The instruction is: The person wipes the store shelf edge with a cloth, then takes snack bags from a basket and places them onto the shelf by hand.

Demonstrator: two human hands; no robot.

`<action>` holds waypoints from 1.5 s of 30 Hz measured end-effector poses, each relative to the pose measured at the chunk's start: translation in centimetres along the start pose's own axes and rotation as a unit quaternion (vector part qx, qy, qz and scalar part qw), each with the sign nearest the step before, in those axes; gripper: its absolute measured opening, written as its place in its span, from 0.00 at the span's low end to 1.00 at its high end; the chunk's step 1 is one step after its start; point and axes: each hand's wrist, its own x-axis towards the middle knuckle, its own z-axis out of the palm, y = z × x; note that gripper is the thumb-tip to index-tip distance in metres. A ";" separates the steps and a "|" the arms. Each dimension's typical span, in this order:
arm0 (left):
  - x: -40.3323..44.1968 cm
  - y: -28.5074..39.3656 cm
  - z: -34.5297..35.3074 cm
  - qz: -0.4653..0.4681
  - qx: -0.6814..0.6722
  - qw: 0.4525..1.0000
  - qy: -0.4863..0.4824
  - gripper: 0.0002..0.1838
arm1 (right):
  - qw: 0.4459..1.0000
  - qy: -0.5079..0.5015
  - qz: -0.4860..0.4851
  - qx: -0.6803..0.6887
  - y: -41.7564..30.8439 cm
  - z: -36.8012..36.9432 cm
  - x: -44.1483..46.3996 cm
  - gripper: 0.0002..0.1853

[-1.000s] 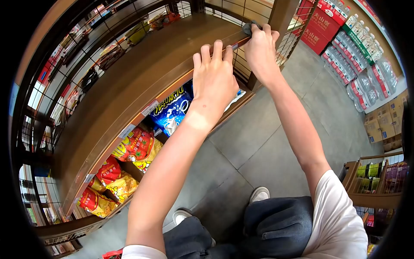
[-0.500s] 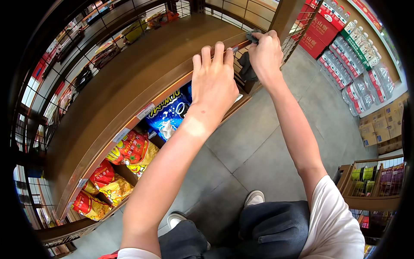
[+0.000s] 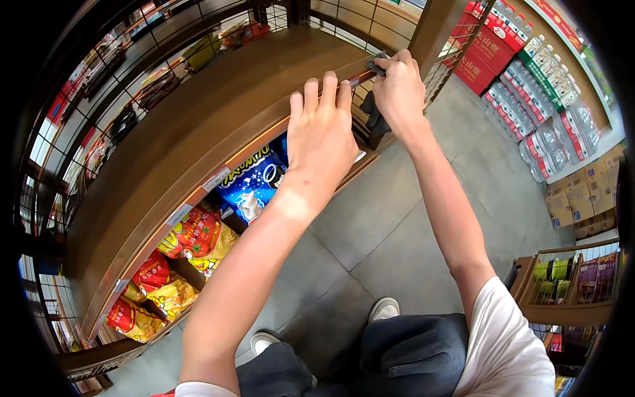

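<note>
My right hand (image 3: 400, 92) is closed around a dark grey cloth (image 3: 377, 116) at the far end of the brown shelf's front edge. Part of the cloth sticks out above the fingers, and the rest hangs below the edge. My left hand (image 3: 322, 129) lies on the same front edge, fingers apart and stretched over the rim; its underside is hidden. The top board of the brown shelf (image 3: 198, 106) is bare near the hands. Price labels (image 3: 216, 178) line its front strip. Beneath my left forearm, a blue snack bag (image 3: 251, 182) sits on the lower level.
Red and yellow potato chip bags (image 3: 198, 231) fill the lower shelf at left. Wire mesh (image 3: 66, 152) backs the unit, beside a brown post (image 3: 440, 33). Packs of water bottles (image 3: 512, 99), red boxes (image 3: 476, 49) and cardboard cartons (image 3: 579, 192) stand at right. Another rack (image 3: 562, 311) is at lower right.
My right hand and the cloth have shifted slightly left along the shelf edge. The left hand remains on the edge, a little lower in view. The whole view has also shifted slightly.
</note>
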 end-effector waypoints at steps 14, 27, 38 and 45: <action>-0.2 -0.1 0.2 0.002 0.023 1.000 0.005 0.32 | 0.997 -0.072 -0.001 0.021 -1.3 -1.9 0.5 0.16; -0.3 -0.1 0.4 0.005 0.047 0.999 0.005 0.33 | 0.993 -0.115 -0.028 0.030 -2.2 -2.5 0.6 0.17; -0.5 0.1 0.5 0.005 0.057 0.998 0.000 0.32 | 0.984 -0.158 -0.041 0.066 -1.7 -3.5 2.1 0.17; -0.4 0.0 0.6 0.006 0.060 0.998 -0.001 0.31 | 0.977 -0.188 -0.073 0.063 -3.0 -4.3 2.4 0.17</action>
